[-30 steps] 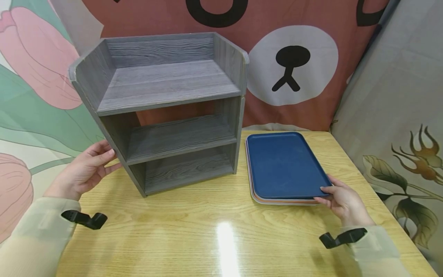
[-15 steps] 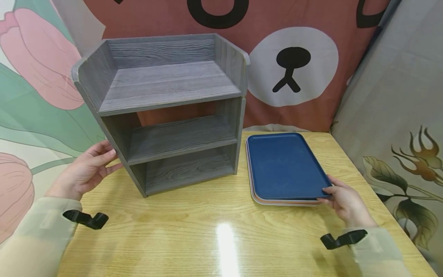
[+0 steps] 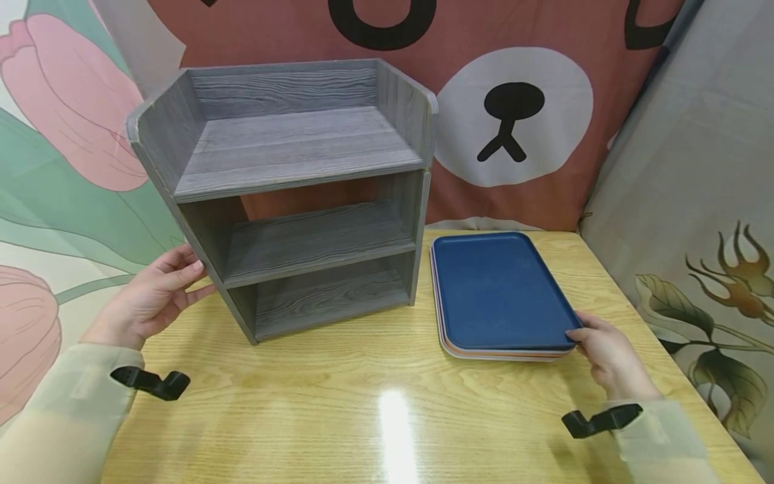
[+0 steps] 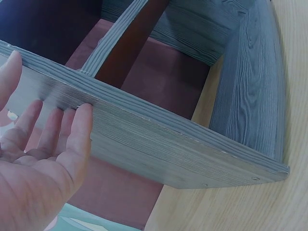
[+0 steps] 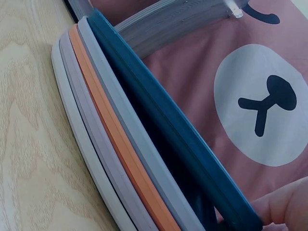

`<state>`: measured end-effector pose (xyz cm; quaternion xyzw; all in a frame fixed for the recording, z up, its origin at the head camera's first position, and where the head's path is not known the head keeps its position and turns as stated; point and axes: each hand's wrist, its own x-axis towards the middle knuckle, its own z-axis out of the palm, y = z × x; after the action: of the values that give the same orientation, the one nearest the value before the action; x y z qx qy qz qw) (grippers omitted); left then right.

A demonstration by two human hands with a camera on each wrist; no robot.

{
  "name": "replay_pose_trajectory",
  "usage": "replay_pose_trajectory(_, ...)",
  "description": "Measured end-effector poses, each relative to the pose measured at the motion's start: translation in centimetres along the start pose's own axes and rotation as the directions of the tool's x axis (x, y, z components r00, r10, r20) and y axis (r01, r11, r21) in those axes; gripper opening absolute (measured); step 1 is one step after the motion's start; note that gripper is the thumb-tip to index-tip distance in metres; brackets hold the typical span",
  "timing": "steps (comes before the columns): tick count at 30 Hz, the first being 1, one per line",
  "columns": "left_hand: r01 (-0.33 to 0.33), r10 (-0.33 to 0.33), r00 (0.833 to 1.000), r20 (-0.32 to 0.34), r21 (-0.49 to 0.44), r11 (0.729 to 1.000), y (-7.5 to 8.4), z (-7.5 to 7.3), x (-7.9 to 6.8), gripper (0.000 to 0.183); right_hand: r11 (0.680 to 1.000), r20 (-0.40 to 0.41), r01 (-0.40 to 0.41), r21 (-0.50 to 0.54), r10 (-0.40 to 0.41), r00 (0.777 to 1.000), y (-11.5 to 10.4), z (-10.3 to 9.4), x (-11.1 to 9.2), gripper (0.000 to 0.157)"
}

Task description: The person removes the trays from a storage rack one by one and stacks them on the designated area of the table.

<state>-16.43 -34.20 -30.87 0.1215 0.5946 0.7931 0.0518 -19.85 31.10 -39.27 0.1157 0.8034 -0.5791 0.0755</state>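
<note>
A grey wood-grain shelf unit (image 3: 290, 144) stands at the left of the table. My left hand (image 3: 151, 296) has its fingertips against the unit's outer left side, the fingers lightly bent and the palm facing up. At right lies a stack of trays, topped by a dark blue tray (image 3: 502, 289). My right hand (image 3: 611, 356) pinches the blue tray's near right corner between thumb and fingers. In the right wrist view that corner is raised, and a wedge-shaped gap shows above a pale grey tray. Under that lie an orange tray (image 5: 120, 149) and paler ones.
The light wood table (image 3: 302, 410) carries the unit and the stack side by side, with a narrow strip of tabletop between them. Behind hangs a red cloth (image 3: 387, 60) with a bear's muzzle. Printed curtains (image 3: 695, 202) flank the table on the right.
My right hand has shifted slightly right at the tray's corner, and its lower fingers no longer show over the lower trays' edge. My left hand stays at the shelf unit's side.
</note>
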Motion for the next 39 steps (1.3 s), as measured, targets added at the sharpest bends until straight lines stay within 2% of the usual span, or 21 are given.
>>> replay_pose_trajectory(4, -0.006, 0.006, 1.0, 0.009, -0.006, 1.0, 0.04, 0.01, -0.03, 0.041, 1.0, -0.007, 0.003, 0.01, -0.003, 1.0, 0.15, 0.02, 0.15, 0.062)
replay_pose_trajectory(12, -0.01, 0.01, 1.0, 0.014, -0.021, 1.0, 0.09, 0.06, -0.01, 0.041, 0.997, -0.005, -0.058, -0.056, 0.057, 0.998, -0.01, -0.27, -0.4, 0.064)
replay_pose_trajectory(19, 0.001, -0.001, 1.0, -0.018, -0.006, 1.0, 0.06, 0.18, 0.01, 0.04, 0.995, -0.007, -0.056, -0.078, 0.055, 0.998, -0.14, -0.37, -0.36, 0.063)
replay_pose_trajectory(28, -0.012, 0.012, 1.0, 0.009, -0.014, 1.0, -0.03, 0.04, -0.11, 0.039, 0.998, 0.017, -0.051, -0.04, 0.052, 0.998, 0.29, -0.5, -0.08, 0.062)
replay_pose_trajectory(36, -0.006, 0.006, 1.0, -0.004, 0.025, 1.0, 0.0, 0.03, -0.1, 0.04, 0.997, 0.034, -0.067, -0.041, 0.068, 0.997, 0.49, -0.4, 0.16, 0.063)
replay_pose_trajectory(39, -0.009, 0.009, 1.0, -0.003, 0.031, 0.999, 0.01, 0.03, 0.07, 0.04, 0.997, 0.01, -0.067, -0.034, 0.067, 0.998, 0.55, -0.46, 0.16, 0.064)
